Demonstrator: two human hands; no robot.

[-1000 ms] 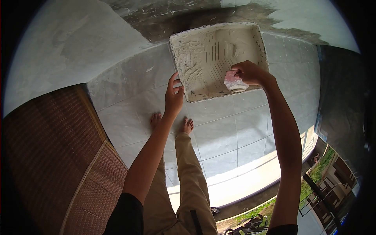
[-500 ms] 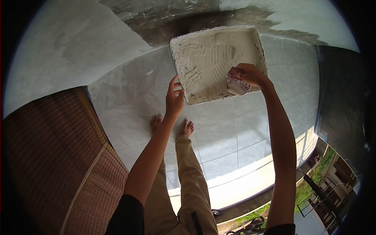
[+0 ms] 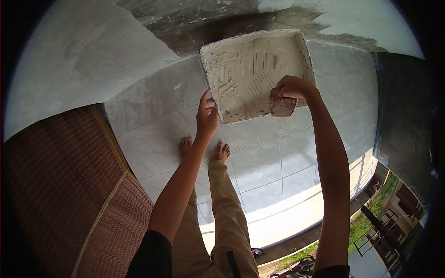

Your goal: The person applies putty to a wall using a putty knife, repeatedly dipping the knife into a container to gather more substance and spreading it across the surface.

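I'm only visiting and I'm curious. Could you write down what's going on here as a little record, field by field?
Place: grey tiled floor, with a woven mat at the left
Main thing: square tile coated in pale paste, partly combed into ridges
Left hand: open, fingers at the tile's lower left edge
Right hand: closed on a small spreading tool at the tile's lower right corner
Tool state: smeared with paste
Person: barefoot, in tan trousers
Unclear: whether the tile is lifted or resting on the floor
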